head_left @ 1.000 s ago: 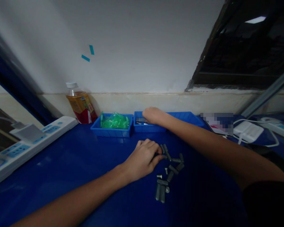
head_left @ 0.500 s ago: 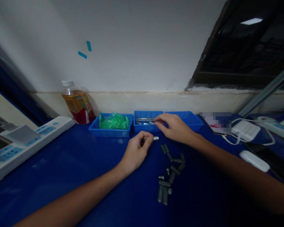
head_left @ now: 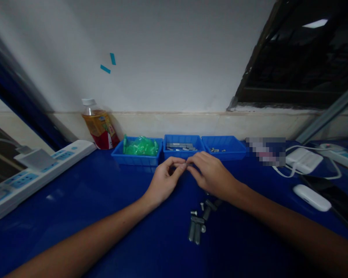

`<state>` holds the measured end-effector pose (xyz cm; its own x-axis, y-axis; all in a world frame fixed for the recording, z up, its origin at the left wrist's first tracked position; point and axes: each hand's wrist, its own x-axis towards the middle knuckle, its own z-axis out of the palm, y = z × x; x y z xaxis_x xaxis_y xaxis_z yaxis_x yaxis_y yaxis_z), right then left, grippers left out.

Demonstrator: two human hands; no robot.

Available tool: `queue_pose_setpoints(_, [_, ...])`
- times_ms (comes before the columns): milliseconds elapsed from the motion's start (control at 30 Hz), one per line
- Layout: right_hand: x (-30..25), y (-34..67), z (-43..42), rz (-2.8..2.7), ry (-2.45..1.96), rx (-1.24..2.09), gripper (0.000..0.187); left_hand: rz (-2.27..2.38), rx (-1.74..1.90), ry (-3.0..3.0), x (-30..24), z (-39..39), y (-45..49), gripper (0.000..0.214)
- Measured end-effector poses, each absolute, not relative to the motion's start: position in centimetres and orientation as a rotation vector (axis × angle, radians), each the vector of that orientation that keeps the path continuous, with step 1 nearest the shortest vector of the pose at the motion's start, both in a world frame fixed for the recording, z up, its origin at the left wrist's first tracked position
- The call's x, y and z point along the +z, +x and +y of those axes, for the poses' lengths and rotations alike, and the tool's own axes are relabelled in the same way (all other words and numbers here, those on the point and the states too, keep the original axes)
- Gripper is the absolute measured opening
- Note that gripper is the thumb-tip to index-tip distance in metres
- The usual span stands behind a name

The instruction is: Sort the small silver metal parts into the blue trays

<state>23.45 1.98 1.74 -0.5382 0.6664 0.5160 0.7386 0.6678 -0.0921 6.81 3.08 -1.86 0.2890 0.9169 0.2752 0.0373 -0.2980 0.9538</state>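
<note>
My left hand (head_left: pixel 166 180) pinches a small metal rod (head_left: pixel 188 165), mostly hidden by the fingertips. Against those fingertips, my right hand (head_left: pixel 213 174) is closed in a pinch at the rod's end; whether it also holds a smaller part cannot be made out. Both hands are just in front of the middle blue bin (head_left: pixel 182 155), which holds several grey metal rods (head_left: pixel 179 145). On the table below the right hand lie several dark metal rods (head_left: pixel 197 231) and a few short screws (head_left: pixel 194 212), some covered by that hand.
A blue bin (head_left: pixel 136 159) with green plastic bags (head_left: pixel 142 146) stands left, another blue bin (head_left: pixel 229 154) with small screws (head_left: pixel 217 150) right. A drink bottle (head_left: pixel 101 127) and power strip (head_left: pixel 50 170) are at left. A white case (head_left: pixel 311 197), charger (head_left: pixel 304 161) and cables lie right.
My right hand has moved from the middle bin's edge down and left to meet the left fingertips. The rod that stuck out of my left hand is now mostly covered. The view has shifted slightly.
</note>
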Motion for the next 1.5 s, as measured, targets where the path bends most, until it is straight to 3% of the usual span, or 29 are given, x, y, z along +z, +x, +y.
queue_pose_setpoints(167, [4.4, 22.8, 7.3, -2.433, -1.304, -0.213, 0.017, 0.965, 1.069, 1.726, -2.2, 3.0, 7.2, 0.058])
queue_pose_setpoints(400, [4.8, 19.5, 14.3, -2.668, -1.665, -0.012, 0.016, 0.927, 0.798, 2.388, -1.4, 1.5, 6.9, 0.023])
queue_pose_setpoints(667, [4.1, 17.3, 14.9, -2.686, -1.587, 0.018, 0.017, 0.744, 0.514, 2.610, -0.1, 0.6, 6.7, 0.024])
queue_pose_setpoints(800, [4.7, 19.1, 12.7, -2.483, -1.519, -0.039, 0.020, 0.657, 0.465, 2.614, 0.1, 0.6, 6.4, 0.022])
queue_pose_setpoints(1000, [3.3, 23.8, 2.9, -2.323, -1.198, 0.004, 0.018, 0.590, 0.362, 2.603, 0.7, 0.1, 4.7, 0.032])
queue_pose_setpoints(1167, [0.3, 25.8, -3.1, -2.322, -1.205, 0.107, 0.014, 0.666, 0.344, 2.598, 0.4, -0.3, 3.9, 0.012])
queue_pose_setpoints(1233, [0.0, 25.7, -4.0, -2.350, -1.188, 0.165, 0.023, 0.729, 0.370, 2.606, 0.1, -0.2, 4.0, 0.011])
queue_pose_setpoints(1400, [0.1, 25.5, -5.0, -2.533, -1.077, 0.245, 0.085, 0.812, 0.452, 2.568, 0.0, 0.0, 4.1, 0.009])
queue_pose_setpoints(1500, [-0.7, 26.3, -4.9, -2.533, -1.184, 0.238, 0.098, 0.766, 0.419, 2.579, 0.2, 0.0, 4.0, 0.016])
